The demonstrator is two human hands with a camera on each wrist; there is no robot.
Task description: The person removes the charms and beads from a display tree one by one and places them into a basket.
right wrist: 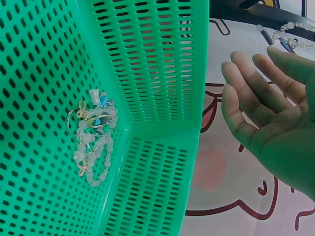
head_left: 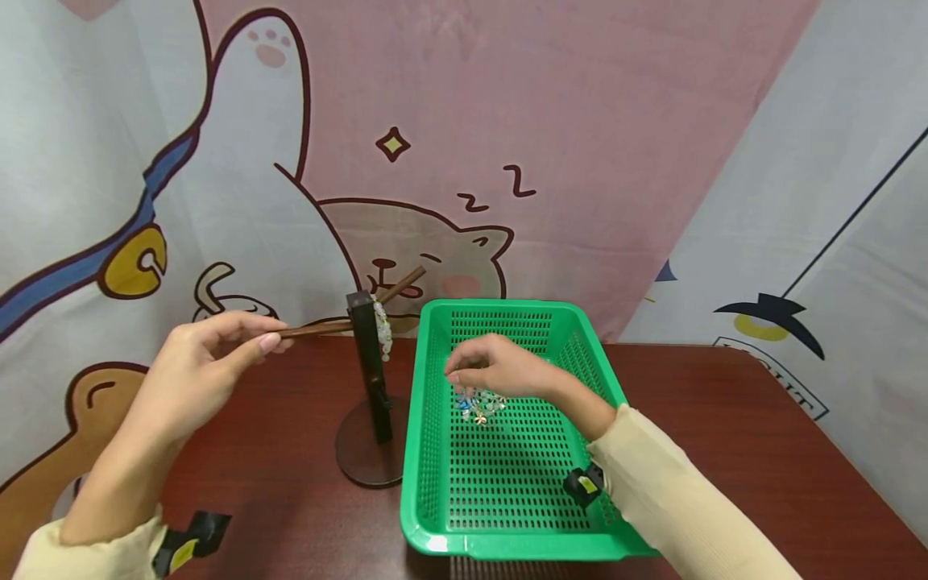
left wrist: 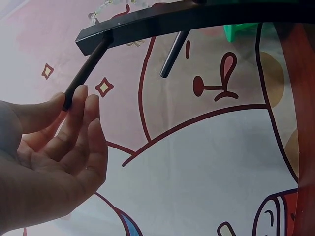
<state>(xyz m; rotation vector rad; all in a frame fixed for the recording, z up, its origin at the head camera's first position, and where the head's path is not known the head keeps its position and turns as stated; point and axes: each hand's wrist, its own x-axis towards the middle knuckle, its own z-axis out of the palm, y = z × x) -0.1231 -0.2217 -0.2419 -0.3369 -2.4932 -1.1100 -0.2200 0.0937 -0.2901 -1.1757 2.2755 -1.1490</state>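
Note:
My left hand (head_left: 199, 374) pinches the left end of a thin brown wooden rod (head_left: 315, 329) between thumb and fingertips. That rod runs into a dark upright display stand (head_left: 371, 366) on a round base. A pale, clear beaded bracelet (head_left: 383, 330) hangs on the stand's right side. Above the green basket is my right hand (head_left: 503, 369), fingers relaxed and slightly bent; its palm (right wrist: 280, 113) shows nothing held in the right wrist view. Several beaded bracelets (right wrist: 86, 138), pale with blue and gold-coloured charms, lie together in the basket, partly below the right hand in the head view.
The perforated green basket (head_left: 410, 467) stands right of the stand on a dark red-brown table (head_left: 268, 483). A second rod (head_left: 403, 283) sticks out behind the stand. A cartoon-printed cloth (head_left: 580, 121) hangs at the back and sides.

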